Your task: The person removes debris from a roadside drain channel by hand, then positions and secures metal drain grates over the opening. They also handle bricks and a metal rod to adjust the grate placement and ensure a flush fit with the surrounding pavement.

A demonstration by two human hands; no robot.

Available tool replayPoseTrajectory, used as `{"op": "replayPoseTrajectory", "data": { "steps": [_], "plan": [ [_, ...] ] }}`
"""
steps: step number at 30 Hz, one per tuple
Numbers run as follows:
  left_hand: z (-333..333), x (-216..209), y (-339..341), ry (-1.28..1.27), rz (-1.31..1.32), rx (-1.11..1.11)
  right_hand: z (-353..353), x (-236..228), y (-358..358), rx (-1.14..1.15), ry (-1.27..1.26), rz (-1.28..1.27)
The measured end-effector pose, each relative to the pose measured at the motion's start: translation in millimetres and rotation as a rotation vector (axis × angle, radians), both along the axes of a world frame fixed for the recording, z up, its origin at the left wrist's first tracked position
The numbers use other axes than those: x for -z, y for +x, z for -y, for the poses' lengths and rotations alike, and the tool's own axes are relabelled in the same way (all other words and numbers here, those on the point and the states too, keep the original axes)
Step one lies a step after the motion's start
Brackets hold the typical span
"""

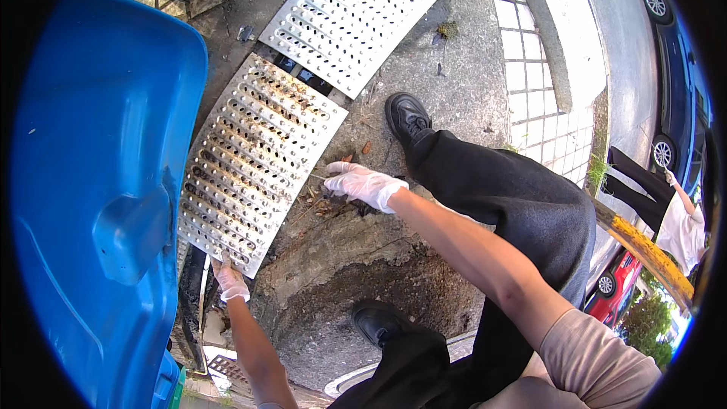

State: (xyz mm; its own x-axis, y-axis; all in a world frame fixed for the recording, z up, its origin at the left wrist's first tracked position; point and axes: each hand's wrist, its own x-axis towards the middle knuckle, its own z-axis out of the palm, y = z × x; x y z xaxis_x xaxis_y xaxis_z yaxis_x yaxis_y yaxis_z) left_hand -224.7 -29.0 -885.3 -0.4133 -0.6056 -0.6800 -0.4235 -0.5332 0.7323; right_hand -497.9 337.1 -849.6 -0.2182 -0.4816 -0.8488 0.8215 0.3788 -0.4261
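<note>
A perforated metal drain cover (254, 155), stained brown along its middle, lies in front of me, slightly skewed. Its near edge is gripped by my left hand (229, 280), in a thin clear glove; some of the fingers are hidden at the plate. My right hand (365, 185), gloved the same way, reaches in beside the cover's right edge. Its fingers are stretched out, over dry leaves and dirt, and nothing shows in them. Beyond a dark gap lies a second, cleaner drain cover (360, 19).
A large blue bin (106, 144) stands close along the left. My black shoes (407, 115) are on rough concrete to the right of the covers. A pale stone slab (556, 30) lies on tiles farther right, near a yellow rail (644, 250), a person (678, 231) and parked cars.
</note>
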Motion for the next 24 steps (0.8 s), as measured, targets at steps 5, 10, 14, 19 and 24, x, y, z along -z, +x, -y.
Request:
{"op": "replayPoseTrajectory", "data": {
  "steps": [5, 10, 14, 19, 24],
  "plan": [
    [-4.6, 30.9, 0.7, -0.114, 0.187, -0.112, -42.6, 2.9, -21.4, -0.044, 0.073, 0.073],
    [0.8, 47.2, -3.9, -0.024, 0.214, -0.267, -51.5, 33.9, -10.5, 0.067, 0.101, 0.165],
    [23.2, 46.8, -10.5, -0.137, 0.252, -0.329, -11.5, 48.7, 4.1, 0.251, 0.080, 0.264],
    [86.5, 27.5, 2.4, -0.207, 0.345, -0.133, 30.6, 44.9, 35.4, 0.220, 0.078, 0.229],
    [23.8, 54.9, -38.2, -0.221, 0.565, -0.204, 14.5, 51.4, 42.1, 0.296, 0.099, 0.311]
  ]
}}
